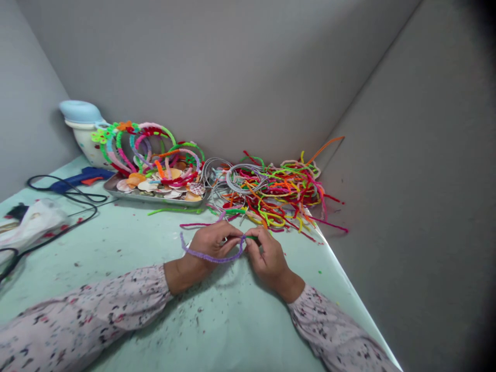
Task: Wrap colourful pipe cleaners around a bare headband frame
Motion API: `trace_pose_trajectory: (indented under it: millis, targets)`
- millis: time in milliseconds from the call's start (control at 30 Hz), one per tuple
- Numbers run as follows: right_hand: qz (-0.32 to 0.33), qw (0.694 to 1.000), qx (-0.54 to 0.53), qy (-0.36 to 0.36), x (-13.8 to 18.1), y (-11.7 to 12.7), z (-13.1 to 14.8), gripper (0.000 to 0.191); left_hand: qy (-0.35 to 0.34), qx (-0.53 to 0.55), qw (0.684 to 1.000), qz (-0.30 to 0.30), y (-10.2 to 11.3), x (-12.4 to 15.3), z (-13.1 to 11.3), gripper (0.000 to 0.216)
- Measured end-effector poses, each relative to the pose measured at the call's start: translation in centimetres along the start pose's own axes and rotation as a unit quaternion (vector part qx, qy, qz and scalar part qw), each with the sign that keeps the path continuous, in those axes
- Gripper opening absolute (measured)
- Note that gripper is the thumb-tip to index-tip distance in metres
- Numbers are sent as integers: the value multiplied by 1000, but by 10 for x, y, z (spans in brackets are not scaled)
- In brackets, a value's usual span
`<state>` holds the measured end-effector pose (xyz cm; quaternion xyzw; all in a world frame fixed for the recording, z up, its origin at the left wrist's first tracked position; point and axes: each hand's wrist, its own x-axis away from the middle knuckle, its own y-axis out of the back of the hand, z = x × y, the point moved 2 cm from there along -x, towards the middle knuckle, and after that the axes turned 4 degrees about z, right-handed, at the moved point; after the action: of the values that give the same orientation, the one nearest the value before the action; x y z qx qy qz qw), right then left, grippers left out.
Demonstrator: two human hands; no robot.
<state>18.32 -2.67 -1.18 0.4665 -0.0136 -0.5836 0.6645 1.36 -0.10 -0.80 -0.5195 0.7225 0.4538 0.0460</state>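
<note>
Several headbands (149,147) lie finished, bare hoops (242,178) wait, while my left hand (211,242) and right hand (268,257) pinch one purple band (211,257), seemingly mid-wrap.

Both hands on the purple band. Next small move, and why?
Probably one more tight turn of purple wrap at the band's right end. The left hand pinches the purple band, the right hand grips its end, and a green bit shows there beside the purple.

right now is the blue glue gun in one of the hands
No, the glue gun lies on the table beside the tray; the left hand and right hand hold the purple band.
</note>
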Motion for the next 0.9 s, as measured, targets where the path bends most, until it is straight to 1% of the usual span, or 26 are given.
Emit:
trace_pose_trajectory:
  millis: [200, 333, 500, 600, 667, 833, 900]
  targets:
    - [-2, 1000, 8, 15, 0, 0, 0, 13, 21, 21, 1000, 5, 2, 1, -5, 11]
    - [8, 1000, 14, 18, 0, -1, -1, 13, 61, 30, 997, 25, 4, 1, -8, 13]
    - [14, 999, 18, 22, 0, -1, -2, 12, 69, 34, 997, 24, 5, 0, -12, 11]
    - [17, 999, 24, 22, 0, -1, -2, 12, 99, 32, 994, 28, 4, 0, -12, 12]
    - [18, 999, 27, 22, 0, -1, -2, 12, 107, 47, 993, 29, 3, 0, -12, 13]
    - [26, 999, 25, 27, 0, -1, -1, 13, 116, 72, 991, 1, 4, -1, -12, 7]
    - [29, 999, 23, 28, 0, -1, -1, 13, 121, 76, 990, -1, 4, -1, -12, 6]
